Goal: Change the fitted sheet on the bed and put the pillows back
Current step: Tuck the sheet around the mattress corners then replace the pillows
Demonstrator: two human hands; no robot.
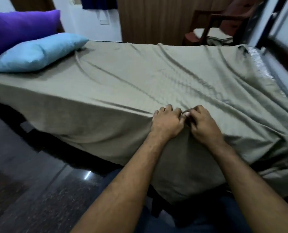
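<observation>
An olive-green sheet (139,78) covers the bed, with long wrinkles running diagonally across it and loose folds hanging at the right side. My left hand (166,121) and my right hand (202,123) sit side by side at the near corner of the mattress, fingers curled and pinching a fold of the sheet between them. A light blue pillow (37,52) lies at the far left end of the bed. Behind it a purple pillow (20,29) leans upright.
A dark glossy floor (30,190) lies to the left of the bed. A brown chair (220,26) stands beyond the far edge, next to a wooden wardrobe (153,19). A dark window frame (278,47) runs along the right side.
</observation>
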